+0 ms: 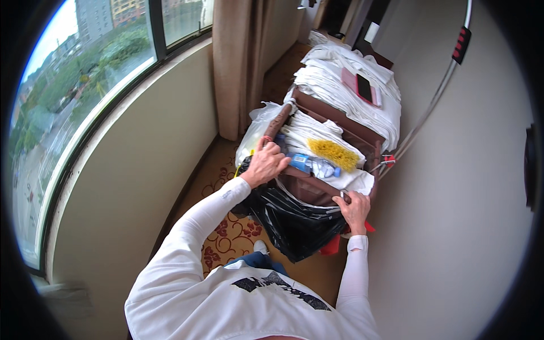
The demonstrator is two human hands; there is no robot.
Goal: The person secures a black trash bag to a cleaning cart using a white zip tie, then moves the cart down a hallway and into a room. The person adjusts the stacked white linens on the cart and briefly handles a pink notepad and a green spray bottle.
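Observation:
Before me stands a brown housekeeping cart (316, 107). My left hand (267, 164) is on the near left corner of its frame, fingers over the rail. My right hand (356, 209) grips the near right end of the frame, the thumb toward the inside. Between the hands, a black plastic bag (297, 223) hangs from the near end. A clear plastic bottle (325, 167) with a blue cap lies in the top tray beside a yellow-bristled brush (333, 154). Folded white towels (310, 135) lie behind them.
White linens (327, 78) are piled at the far end, under a dark-screened phone (364, 88) on a pink folder (350, 80). A wall (450, 178) runs close on the right, with a long metal pole (433, 100) by it. A curtain (233, 76) and window are left.

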